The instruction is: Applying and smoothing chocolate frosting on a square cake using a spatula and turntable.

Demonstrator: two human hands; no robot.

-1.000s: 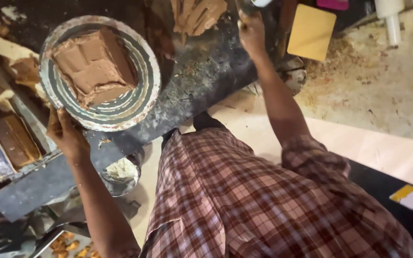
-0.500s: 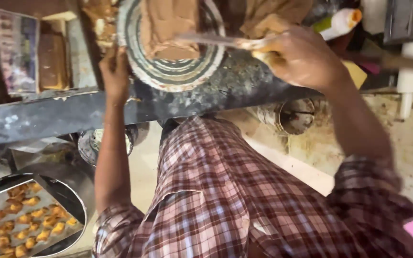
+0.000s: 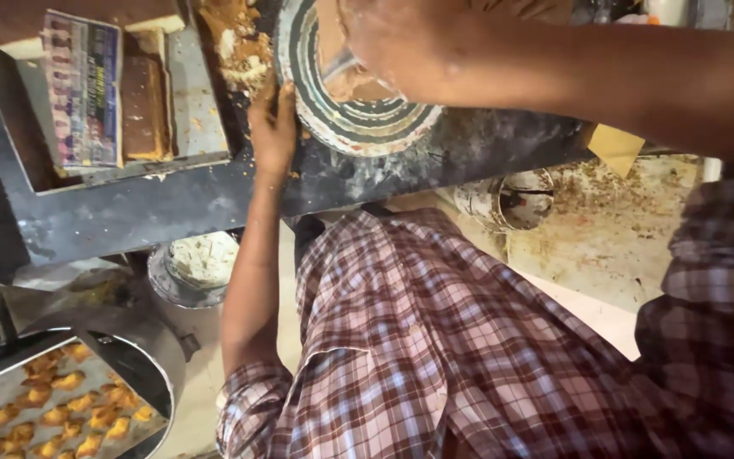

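Bench: dark, smeared metal worktop (image 3: 172,208).
On it: ringed round plate (image 3: 358,127); left of plate, brown block (image 3: 144,109).

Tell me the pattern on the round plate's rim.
Concentric dark and pale rings on the round plate, clearest in the head view.

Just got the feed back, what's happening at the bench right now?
A person in a plaid shirt works over a round metal plate of brown paste on a dark bench. The left hand rests on the plate's rim. The right hand is over the paste, apparently gripping a metal blade, mostly hidden. A tray of small orange pieces sits lower left.
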